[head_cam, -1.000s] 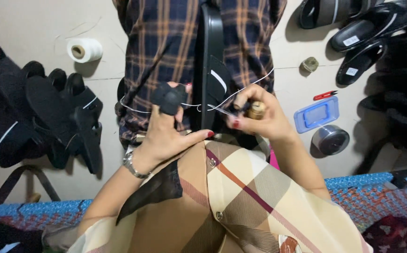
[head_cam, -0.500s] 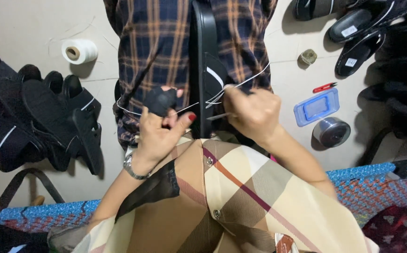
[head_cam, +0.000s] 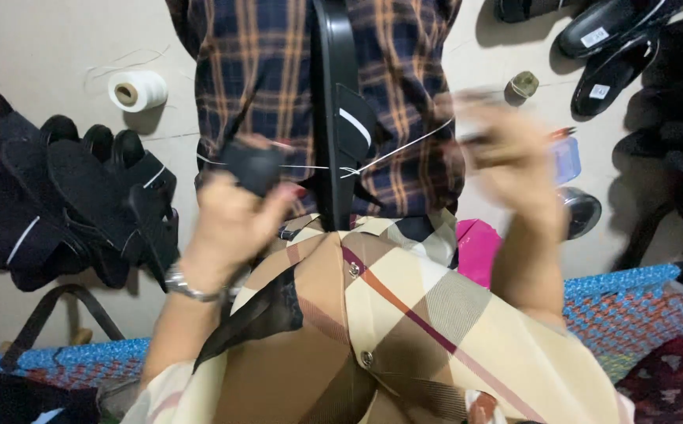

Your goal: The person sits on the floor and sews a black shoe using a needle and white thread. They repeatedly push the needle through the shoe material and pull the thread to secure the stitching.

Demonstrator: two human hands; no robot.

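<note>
Stitching step: left hand point(head_cam: 227, 224) gripping black tool point(head_cam: 253, 166), right hand point(head_cam: 506, 149) blurred, fingers seemingly closed, pulling thread point(head_cam: 404, 151) taut through sandal point(head_cam: 340, 118); next calling for tightening knot.

Small footwear workshop, work done seated on pale floor. Heap of black sandals point(head_cam: 66, 196) piled at left, more black shoes point(head_cam: 616, 47) at upper right. Spool of white thread point(head_cam: 139, 90) on floor. Black sandal point(head_cam: 340, 118) held upright against plaid-clad lap, white thread point(head_cam: 404, 149) pulled taut through its strap. Woven blue mat point(head_cam: 624, 290) along near edge.
</note>
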